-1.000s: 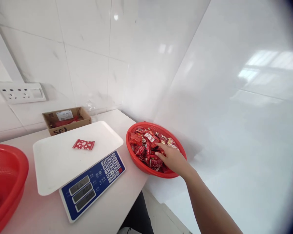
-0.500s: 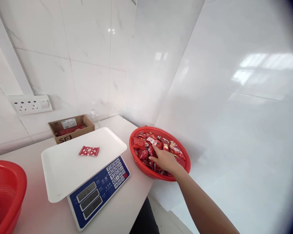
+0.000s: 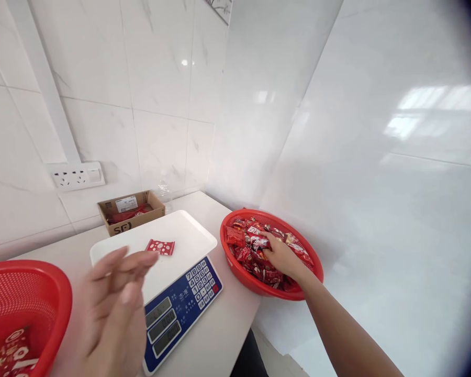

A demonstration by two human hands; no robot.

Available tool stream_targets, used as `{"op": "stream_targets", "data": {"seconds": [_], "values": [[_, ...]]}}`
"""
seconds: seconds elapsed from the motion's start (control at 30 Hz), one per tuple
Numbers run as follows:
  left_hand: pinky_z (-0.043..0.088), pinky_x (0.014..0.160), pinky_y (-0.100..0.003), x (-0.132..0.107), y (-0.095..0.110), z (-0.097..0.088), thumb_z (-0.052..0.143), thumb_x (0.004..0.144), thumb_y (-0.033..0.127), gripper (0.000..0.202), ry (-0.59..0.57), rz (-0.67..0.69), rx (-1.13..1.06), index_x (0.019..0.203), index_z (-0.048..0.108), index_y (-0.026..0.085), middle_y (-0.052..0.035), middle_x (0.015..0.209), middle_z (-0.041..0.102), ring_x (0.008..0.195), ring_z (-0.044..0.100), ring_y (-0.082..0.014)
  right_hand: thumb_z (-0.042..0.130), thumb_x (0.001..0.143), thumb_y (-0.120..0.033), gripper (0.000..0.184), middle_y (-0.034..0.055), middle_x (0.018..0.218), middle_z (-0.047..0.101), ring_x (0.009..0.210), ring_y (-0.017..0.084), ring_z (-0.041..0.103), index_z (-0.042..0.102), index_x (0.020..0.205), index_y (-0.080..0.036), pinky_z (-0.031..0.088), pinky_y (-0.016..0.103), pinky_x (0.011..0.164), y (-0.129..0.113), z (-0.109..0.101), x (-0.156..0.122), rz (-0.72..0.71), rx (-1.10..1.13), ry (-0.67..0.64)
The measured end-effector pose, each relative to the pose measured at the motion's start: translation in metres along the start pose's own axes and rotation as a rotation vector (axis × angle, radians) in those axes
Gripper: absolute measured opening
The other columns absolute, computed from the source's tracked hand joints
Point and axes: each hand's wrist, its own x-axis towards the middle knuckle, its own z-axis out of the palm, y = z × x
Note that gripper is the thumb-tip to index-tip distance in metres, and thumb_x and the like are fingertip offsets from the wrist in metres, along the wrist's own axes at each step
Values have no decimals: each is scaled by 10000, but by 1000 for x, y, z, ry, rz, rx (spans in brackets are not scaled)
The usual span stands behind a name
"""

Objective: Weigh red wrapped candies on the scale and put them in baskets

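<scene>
My right hand (image 3: 284, 257) reaches into a red plastic basket (image 3: 255, 287) full of small red wrapped packets. Its thumb and index finger close on a red-and-white packet (image 3: 258, 242) at the top of the pile. My left hand (image 3: 118, 309), slightly blurred, is raised in front of the scale, fingers loosely bent and apart, nothing in it. On the white tray (image 3: 192, 230) of the digital weighing scale (image 3: 182, 309) lies one red packet with pale dots (image 3: 160, 247). My left hand hides the tray's near left part and a bit of the scale's display panel.
A second red basket (image 3: 60, 309) with red packets stands at the left. Behind the scale, an open cardboard box (image 3: 147, 213) holds red packaging, with a clear plastic bottle (image 3: 165, 188) beside it. A tiled wall with a socket panel (image 3: 76, 176) backs the white table (image 3: 227, 319).
My left hand has come into view at the lower left. My right hand's fingers have closed on a packet. The view has shifted, so everything sits farther right.
</scene>
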Motion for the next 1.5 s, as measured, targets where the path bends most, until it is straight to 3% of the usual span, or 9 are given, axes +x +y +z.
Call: {"op": "stream_targets", "data": {"seconds": [0.23, 0.33, 0.43, 0.6, 0.73, 0.8, 0.97, 1.1, 1.5], "values": [[431, 960, -387, 6, -34, 10, 614, 872, 478, 380, -346, -429, 284, 1180, 569, 259, -70, 1156, 632, 1197, 532, -262, 428, 872, -314, 424, 90, 1048, 676, 916, 230, 664, 461, 1275, -185, 540, 377, 836, -42, -5, -21, -73, 531, 13], [453, 913, -378, 5, -43, 8, 623, 861, 500, 494, -483, -498, 324, 1279, 518, 258, -99, 1233, 591, 1165, 543, -267, 528, 811, -384, 383, 65, 947, 688, 863, 228, 667, 522, 1152, -209, 549, 378, 803, -73, 10, -40, -136, 737, -80], [490, 827, -357, 7, -43, 8, 622, 860, 510, 536, -571, -520, 265, 1304, 509, 232, -90, 1114, 628, 975, 612, -233, 659, 762, -321, 418, 47, 965, 706, 908, 226, 668, 547, 1155, -236, 518, 399, 879, -101, 25, -57, -224, 1069, -299], [504, 686, -283, 14, -28, 8, 651, 855, 469, 400, -522, -527, 169, 1165, 619, 218, -46, 991, 679, 747, 600, -157, 717, 792, -461, 438, 51, 986, 709, 914, 210, 667, 580, 1133, -222, 520, 365, 878, -126, 26, -68, -375, 1079, -427], [511, 708, -260, 20, -16, 1, 732, 805, 403, 293, -495, -545, 90, 1030, 664, 228, -19, 936, 705, 762, 621, -148, 661, 789, -627, 448, 16, 741, 645, 681, 173, 631, 614, 841, -184, 533, 292, 651, -126, 18, -67, -384, 974, -411], [523, 722, -271, 21, -11, -3, 761, 781, 390, 287, -460, -557, 57, 996, 662, 229, -10, 870, 703, 761, 640, -157, 635, 814, -623, 459, 1, 672, 592, 610, 148, 583, 596, 729, -174, 495, 260, 582, -126, 17, -69, -388, 913, -406], [517, 617, -239, 19, 1, -5, 764, 772, 421, 340, -327, -548, -17, 1031, 639, 240, 27, 688, 633, 629, 607, -130, 574, 905, -520, 356, 9, 727, 631, 660, 150, 581, 639, 809, -183, 473, 254, 618, -130, 16, -85, -513, 951, -551], [522, 613, -226, 15, 12, 0, 790, 754, 389, 386, -285, -557, -93, 1073, 617, 259, 31, 716, 671, 621, 621, -119, 545, 945, -453, 327, -3, 695, 599, 600, 118, 499, 653, 798, -182, 412, 226, 565, -131, 15, -92, -607, 907, -506], [522, 576, -215, 14, 19, -1, 766, 775, 419, 429, -217, -537, -72, 1140, 588, 280, 56, 659, 647, 592, 636, -122, 484, 891, -657, 539, -22, 565, 429, 522, 116, 384, 455, 606, -201, 292, 240, 475, -132, 18, -91, -530, 779, -361]]}}
